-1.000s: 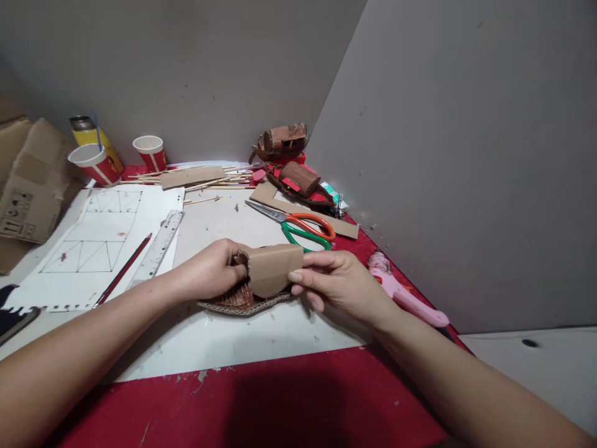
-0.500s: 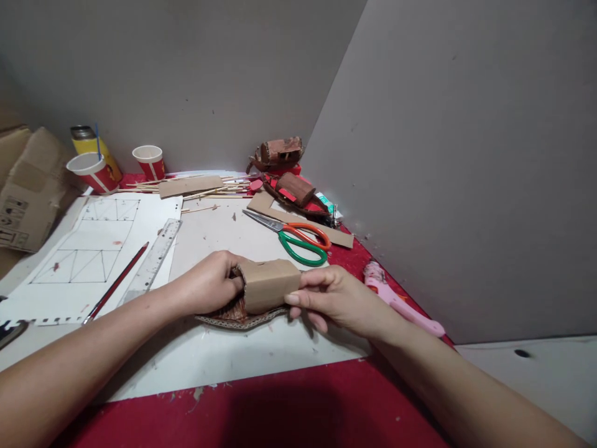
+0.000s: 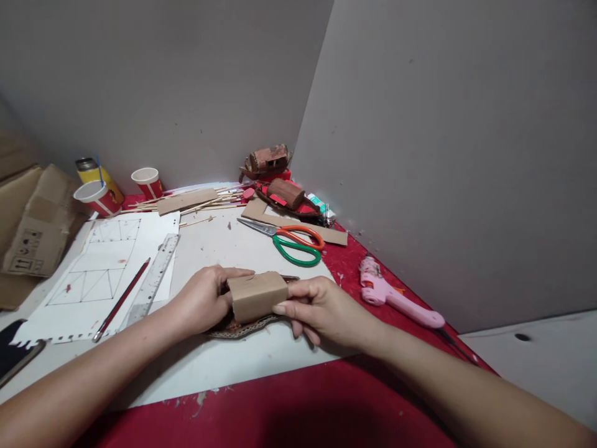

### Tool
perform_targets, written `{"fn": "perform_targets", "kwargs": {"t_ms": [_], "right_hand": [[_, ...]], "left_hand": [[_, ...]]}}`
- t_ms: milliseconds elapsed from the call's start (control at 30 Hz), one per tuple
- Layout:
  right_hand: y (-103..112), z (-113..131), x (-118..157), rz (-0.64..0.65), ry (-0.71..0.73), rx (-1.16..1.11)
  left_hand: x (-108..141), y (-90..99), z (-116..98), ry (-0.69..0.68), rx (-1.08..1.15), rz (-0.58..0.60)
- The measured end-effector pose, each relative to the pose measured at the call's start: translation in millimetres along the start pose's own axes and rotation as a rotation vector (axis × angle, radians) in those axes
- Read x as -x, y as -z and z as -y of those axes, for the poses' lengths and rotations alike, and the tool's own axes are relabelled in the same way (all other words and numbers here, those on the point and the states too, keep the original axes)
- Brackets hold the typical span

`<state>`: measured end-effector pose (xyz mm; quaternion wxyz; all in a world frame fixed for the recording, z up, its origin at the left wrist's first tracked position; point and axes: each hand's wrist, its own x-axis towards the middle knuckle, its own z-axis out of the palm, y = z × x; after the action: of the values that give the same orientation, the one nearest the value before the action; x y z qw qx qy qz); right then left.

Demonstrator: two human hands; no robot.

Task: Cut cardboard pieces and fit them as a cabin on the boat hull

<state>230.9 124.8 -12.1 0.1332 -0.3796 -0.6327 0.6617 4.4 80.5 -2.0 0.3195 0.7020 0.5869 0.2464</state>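
A bent piece of brown cardboard (image 3: 259, 297) stands like a cover over a brown cardboard boat base (image 3: 240, 331), whose corrugated edge shows below it. At the cover's left end, my left hand (image 3: 205, 300) is closed on it, one finger stretched along the back of its top edge; some fingertips are hidden. My right hand (image 3: 321, 309) pinches the cover's right end between thumb and fingers. Just beyond the cover lie scissors (image 3: 298, 244) with one orange and one green handle.
A pink glue gun (image 3: 396, 300) lies at right. On the left are a pencil (image 3: 122, 300), a clear ruler (image 3: 153, 280) and a drawn sheet (image 3: 105, 261). Behind stand paper cups (image 3: 147, 182), wooden sticks (image 3: 196, 205) and two model boats (image 3: 286, 194); a cardboard box (image 3: 40, 224) is far left.
My left hand's finger has come out from the cover's open end to lie along its back top edge. The cover looks pressed lower onto the base. The view has shifted slightly.
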Motion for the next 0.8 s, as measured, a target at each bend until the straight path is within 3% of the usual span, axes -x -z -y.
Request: {"fn": "perform_targets", "kwargs": {"t_ms": [167, 400, 800], "right_hand": [[-2, -4, -2, -0.031, 0.029, -0.002], [-1, -6, -5, 0.015, 0.012, 0.022], [-2, -10, -7, 0.132, 0.018, 0.101]], "left_hand": [[5, 1.0, 5, -0.005, 0.054, -0.08], [3, 0.5, 13, -0.084, -0.014, -0.058], [-1, 4.7, 12, -0.039, 0.065, -0.034]]}}
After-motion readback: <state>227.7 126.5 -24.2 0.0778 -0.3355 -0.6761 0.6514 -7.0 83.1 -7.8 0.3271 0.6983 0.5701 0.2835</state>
